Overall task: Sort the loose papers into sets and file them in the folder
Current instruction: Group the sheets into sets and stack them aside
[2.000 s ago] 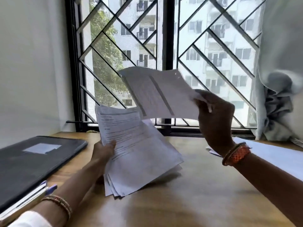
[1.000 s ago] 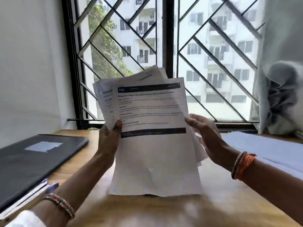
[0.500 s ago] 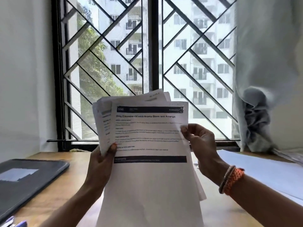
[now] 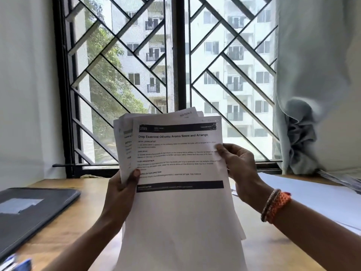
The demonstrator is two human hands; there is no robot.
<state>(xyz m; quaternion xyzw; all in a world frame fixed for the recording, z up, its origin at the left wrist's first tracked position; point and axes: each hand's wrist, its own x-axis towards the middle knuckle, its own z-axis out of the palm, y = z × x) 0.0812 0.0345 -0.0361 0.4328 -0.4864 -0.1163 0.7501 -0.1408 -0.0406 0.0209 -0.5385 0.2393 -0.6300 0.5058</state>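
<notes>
Head view: both hands pinch the upright papers point(image 4: 179, 173), left hand point(image 4: 119, 194) lower; folder point(image 4: 33, 212) lies beyond left fingers.

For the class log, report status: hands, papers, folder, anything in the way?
Left hand and right hand both grip the paper stack, upright. Folder closed on desk, left. Nothing filed yet. Nothing in the way.

Matt white printed papers point(image 4: 181, 212); smooth, faintly shiny wooden desk point(image 4: 82, 216); dark matt folder point(image 4: 29, 214); soft pale cloth curtain point(image 4: 312, 75).
</notes>
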